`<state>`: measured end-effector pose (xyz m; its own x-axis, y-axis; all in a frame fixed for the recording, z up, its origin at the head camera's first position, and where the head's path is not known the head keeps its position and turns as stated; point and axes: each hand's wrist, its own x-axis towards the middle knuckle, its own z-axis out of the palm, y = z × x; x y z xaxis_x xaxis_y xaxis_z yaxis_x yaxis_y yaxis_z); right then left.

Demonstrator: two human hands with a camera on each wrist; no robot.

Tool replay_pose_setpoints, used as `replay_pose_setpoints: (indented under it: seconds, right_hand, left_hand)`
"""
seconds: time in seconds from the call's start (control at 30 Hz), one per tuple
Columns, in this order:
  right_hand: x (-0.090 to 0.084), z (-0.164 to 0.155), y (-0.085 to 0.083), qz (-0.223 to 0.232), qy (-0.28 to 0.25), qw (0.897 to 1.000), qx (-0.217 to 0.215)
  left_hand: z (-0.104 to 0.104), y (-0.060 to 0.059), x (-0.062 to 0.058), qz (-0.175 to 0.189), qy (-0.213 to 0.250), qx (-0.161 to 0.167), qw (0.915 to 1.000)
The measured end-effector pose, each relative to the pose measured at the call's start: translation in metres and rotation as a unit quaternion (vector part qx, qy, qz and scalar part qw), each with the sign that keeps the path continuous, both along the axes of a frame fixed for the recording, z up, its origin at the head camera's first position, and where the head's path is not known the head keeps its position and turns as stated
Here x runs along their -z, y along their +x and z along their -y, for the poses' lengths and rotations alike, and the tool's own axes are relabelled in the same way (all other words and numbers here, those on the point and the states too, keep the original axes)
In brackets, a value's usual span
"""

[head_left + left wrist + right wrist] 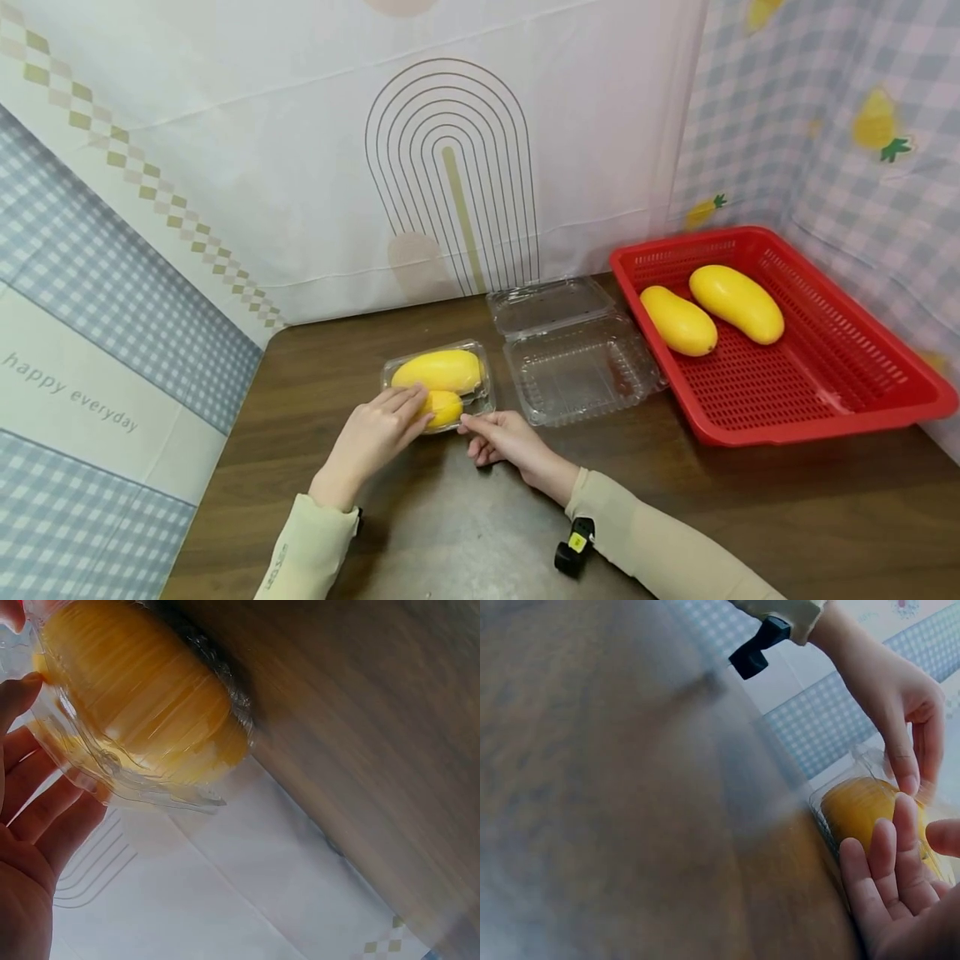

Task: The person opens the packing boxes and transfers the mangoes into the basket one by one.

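Your left hand (378, 433) lies flat on the near left part of the closed clear plastic clamshell box (441, 385), fingers straight and together, pressing on the lid over the nearer of two yellow mangoes inside (438, 371). The left wrist view confirms it: fingers extended along the box (135, 712), not curled round it.

Your right hand (501, 436) is at the box's near right corner. Index finger and thumb meet at the rim and seem to pinch the lid edge; the other fingers are loosely curled underneath. The right wrist view shows the fingertips (904, 817) at the box edge (855, 810), but too blurred to settle how firm the grip is.

The box sits on the dark brown wooden table (450, 517), directly ahead of both hands, touching both. Its long axis runs left to right across you, mangoes lying the same way. Neither hand is nearer; they flank the near edge, left on top, right at the corner.

Just right of it: an open, empty clear plastic clamshell tray (573, 358), lid folded back. Further right, apart from it: a red perforated plastic basket (825, 392) with two loose yellow mangoes (708, 312) side by side.
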<state>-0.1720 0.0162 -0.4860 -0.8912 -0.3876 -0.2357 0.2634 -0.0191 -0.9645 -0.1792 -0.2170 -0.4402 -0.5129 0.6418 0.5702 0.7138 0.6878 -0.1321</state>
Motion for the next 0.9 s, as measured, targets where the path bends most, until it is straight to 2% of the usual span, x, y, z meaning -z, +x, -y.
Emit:
replay_pose_setpoints:
  seconds: [0.13,0.33,0.47,0.67,0.9]
  right_hand:
    - [-0.003,-0.001,-0.001,0.016,-0.005,1.0,0.003]
    - [-0.004,-0.001,0.0,0.017,-0.008,1.0,0.018]
    - [-0.004,0.002,0.001,0.016,-0.003,1.0,0.019]
    - [-0.006,0.004,0.001,0.007,-0.003,1.0,0.013]
    - [-0.004,0.003,0.003,0.001,0.004,1.0,0.023]
  left_hand:
    - [0.0,0.0,-0.001,0.017,-0.004,0.003,0.9998]
    - [0.005,0.0,-0.007,0.071,-0.007,-0.003,0.9974]
    - [0.01,0.001,-0.01,0.093,-0.013,-0.004,0.9956]
    - [0.011,0.002,-0.014,0.097,-0.014,-0.006,0.9952]
    - [0.005,-0.002,-0.017,0.096,-0.049,-0.012,0.9941]
